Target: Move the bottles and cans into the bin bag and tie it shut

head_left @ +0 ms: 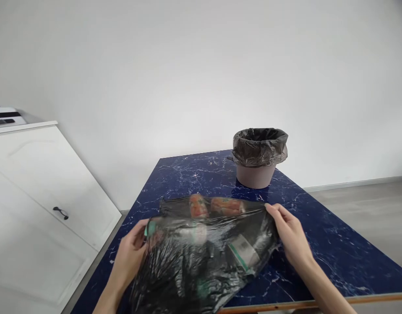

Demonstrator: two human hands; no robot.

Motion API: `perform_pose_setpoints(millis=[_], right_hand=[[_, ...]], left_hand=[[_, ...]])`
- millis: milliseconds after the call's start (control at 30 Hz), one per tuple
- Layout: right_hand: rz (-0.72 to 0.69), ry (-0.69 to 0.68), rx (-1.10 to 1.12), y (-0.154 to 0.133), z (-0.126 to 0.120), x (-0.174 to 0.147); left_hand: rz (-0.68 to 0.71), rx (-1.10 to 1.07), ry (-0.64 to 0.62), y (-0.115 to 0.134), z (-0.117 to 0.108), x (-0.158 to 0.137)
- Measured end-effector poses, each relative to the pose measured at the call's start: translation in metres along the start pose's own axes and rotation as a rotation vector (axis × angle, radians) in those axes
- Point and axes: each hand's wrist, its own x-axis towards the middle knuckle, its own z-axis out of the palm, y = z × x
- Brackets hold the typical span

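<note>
A thin black plastic bag (188, 257) is stretched between my hands over the near part of the table. My left hand (134, 246) grips its left edge, fingertips partly behind the film, beside a teal piece (151, 228). The far right corner of the bag is pinched between the thumb and fingers of my right hand (287, 231). Two orange-red cylindrical packs (198, 206) (227, 206) lie at the bag's far edge. Through the film shows a pale box with a green stripe (243, 252). Other greenish items inside are blurred.
A pinkish bin (256, 175) lined with a black bag (261, 150) stands at the back right of the blue marble-patterned table (188, 174). To the left is a white cabinet (34, 183) with a dark handle (61, 213). A white wall rises behind.
</note>
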Motion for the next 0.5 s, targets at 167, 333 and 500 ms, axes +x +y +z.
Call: perform_pose_setpoints(millis=[167,333,500], right_hand=[[0.110,0.217,0.096,0.020,-0.031,0.003],[0.120,0.126,-0.069,0.027,-0.047,-0.004],[0.005,-0.054,-0.299,0.030,-0.039,-0.014]], left_hand=[[-0.145,-0.522,0.258,0.000,-0.025,0.024],[-0.053,-0.567,0.456,0.013,-0.028,0.073],[0.007,-0.484,0.493,-0.008,-0.008,0.123]])
